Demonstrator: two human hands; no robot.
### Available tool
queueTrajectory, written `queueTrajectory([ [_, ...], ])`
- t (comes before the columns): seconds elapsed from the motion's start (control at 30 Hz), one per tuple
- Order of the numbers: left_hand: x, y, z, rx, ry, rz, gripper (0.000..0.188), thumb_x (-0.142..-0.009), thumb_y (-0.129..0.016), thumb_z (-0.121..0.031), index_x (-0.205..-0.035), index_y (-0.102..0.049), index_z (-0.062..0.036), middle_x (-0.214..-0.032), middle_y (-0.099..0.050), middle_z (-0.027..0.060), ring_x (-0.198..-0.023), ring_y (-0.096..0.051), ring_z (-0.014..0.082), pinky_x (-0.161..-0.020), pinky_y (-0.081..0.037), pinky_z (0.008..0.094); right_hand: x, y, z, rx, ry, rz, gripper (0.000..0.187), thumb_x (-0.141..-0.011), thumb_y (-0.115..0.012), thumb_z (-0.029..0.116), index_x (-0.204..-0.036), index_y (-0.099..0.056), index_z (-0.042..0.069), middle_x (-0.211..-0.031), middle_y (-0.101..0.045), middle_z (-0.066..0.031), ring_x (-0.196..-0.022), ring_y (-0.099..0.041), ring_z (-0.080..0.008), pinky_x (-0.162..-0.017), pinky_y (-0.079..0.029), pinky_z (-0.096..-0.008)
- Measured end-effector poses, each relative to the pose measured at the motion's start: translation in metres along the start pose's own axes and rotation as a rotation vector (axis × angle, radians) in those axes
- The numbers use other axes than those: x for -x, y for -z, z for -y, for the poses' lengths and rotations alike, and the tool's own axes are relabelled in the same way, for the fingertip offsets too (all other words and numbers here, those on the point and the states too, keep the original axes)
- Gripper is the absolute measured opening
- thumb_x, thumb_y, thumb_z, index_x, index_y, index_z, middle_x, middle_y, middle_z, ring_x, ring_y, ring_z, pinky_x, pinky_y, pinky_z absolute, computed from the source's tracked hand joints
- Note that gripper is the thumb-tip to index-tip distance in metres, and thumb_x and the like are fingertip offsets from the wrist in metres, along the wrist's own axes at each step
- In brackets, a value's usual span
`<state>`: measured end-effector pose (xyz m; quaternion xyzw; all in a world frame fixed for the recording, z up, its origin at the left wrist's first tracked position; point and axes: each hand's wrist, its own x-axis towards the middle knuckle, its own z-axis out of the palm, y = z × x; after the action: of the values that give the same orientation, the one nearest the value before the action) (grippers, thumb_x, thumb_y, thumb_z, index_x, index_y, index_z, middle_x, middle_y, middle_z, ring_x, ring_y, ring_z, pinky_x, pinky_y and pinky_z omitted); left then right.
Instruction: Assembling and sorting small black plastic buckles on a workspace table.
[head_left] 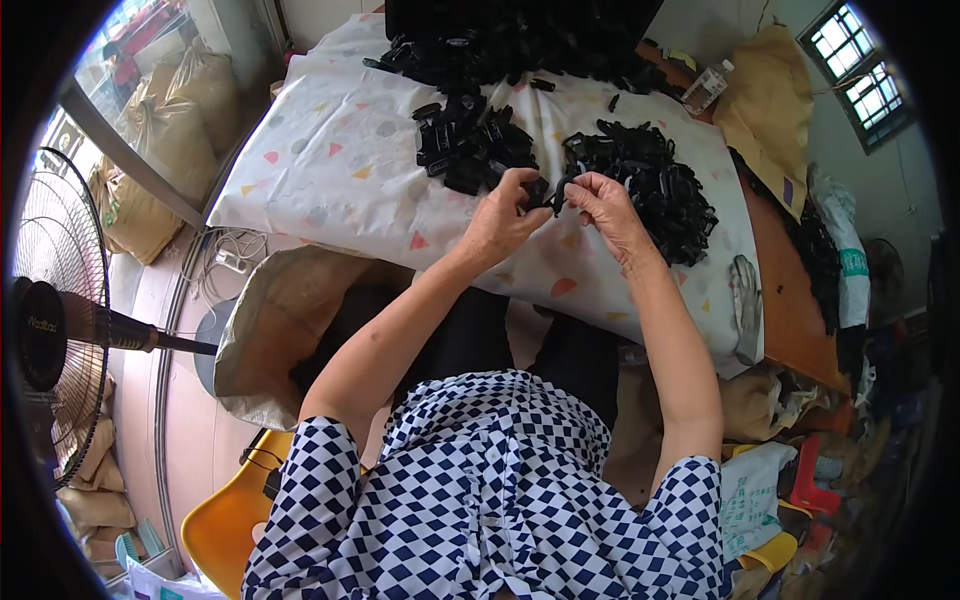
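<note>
Apparently mid-piece, pinches black part (pixel 560 198) in right hand (pixel 603 207) at one o'clock over bench (pixel 330 205), beside curled left hand (pixel 503 218) of unclear grip, with heaps (pixel 665 185), perhaps done or pending, at twelve and two.

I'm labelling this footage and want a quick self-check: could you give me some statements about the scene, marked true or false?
1. The right hand is pinching a thin black piece. True.
2. The left hand is down in the person's lap. False: the left hand is over the table, close to that piece.
3. The tablecloth is plain green. False: the tablecloth is white with scattered coloured shapes.
4. A fan stands on the person's left. True.
5. The bottle is at the table's near left corner. False: the bottle is toward the far right.
</note>
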<state>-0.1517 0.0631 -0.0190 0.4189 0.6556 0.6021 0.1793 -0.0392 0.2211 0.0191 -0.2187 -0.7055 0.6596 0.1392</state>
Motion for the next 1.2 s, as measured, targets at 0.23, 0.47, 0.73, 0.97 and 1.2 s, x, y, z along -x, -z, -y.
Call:
queueTrajectory([
  [0.23,-0.017,0.003,-0.007,-0.044,0.153,0.232,0.051,-0.073,-0.074,-0.029,-0.113,-0.058,-0.0021,-0.089,-0.065,0.0120,-0.076,-0.061,0.0188,-0.068,-0.049,0.0313,0.006,-0.005,-0.002,0.135,0.052,0.142,0.012,-0.086,-0.068,0.020,-0.089,-0.063,0.009,-0.077,-0.059,0.0053,-0.070,-0.050,-0.0036,-0.063,-0.039,-0.0206],
  [0.47,-0.021,0.003,-0.009,0.050,0.275,0.350,0.043,-0.075,-0.074,-0.026,-0.105,-0.059,0.0016,-0.078,-0.065,0.0070,-0.066,-0.059,0.0112,-0.058,-0.046,0.0261,0.011,-0.003,-0.009,0.014,0.010,0.141,0.014,-0.086,-0.069,0.018,-0.089,-0.064,0.006,-0.080,-0.059,0.0033,-0.077,-0.050,-0.0054,-0.070,-0.041,-0.0210],
  [0.73,-0.017,-0.005,-0.008,0.190,0.234,0.360,0.025,-0.081,-0.071,-0.022,-0.098,-0.063,-0.0051,-0.076,-0.062,-0.0006,-0.066,-0.054,0.0056,-0.056,-0.041,0.0216,0.016,-0.002,-0.013,-0.065,0.029,0.121,0.013,-0.086,-0.068,0.015,-0.093,-0.063,0.004,-0.084,-0.061,0.0022,-0.079,-0.053,-0.0058,-0.072,-0.043,-0.0219],
  [0.97,-0.021,-0.004,-0.009,0.385,0.375,0.267,0.016,-0.082,-0.072,-0.022,-0.090,-0.065,-0.0102,-0.067,-0.054,-0.0064,-0.055,-0.045,0.0014,-0.048,-0.034,0.0186,0.007,-0.005,-0.023,-0.347,0.002,-0.170,0.013,-0.090,-0.062,0.022,-0.087,-0.061,0.009,-0.080,-0.061,0.0014,-0.073,-0.053,-0.0045,-0.064,-0.042,-0.0192],
  [1.2,-0.017,-0.007,-0.010,0.310,0.383,0.266,0.015,-0.082,-0.070,-0.022,-0.090,-0.065,-0.0101,-0.068,-0.057,-0.0053,-0.053,-0.045,0.0016,-0.045,-0.033,0.0186,0.013,-0.018,-0.015,0.170,0.253,-0.113,0.013,-0.090,-0.060,0.015,-0.087,-0.059,0.003,-0.079,-0.061,0.0004,-0.071,-0.053,-0.0059,-0.066,-0.044,-0.0210],
])
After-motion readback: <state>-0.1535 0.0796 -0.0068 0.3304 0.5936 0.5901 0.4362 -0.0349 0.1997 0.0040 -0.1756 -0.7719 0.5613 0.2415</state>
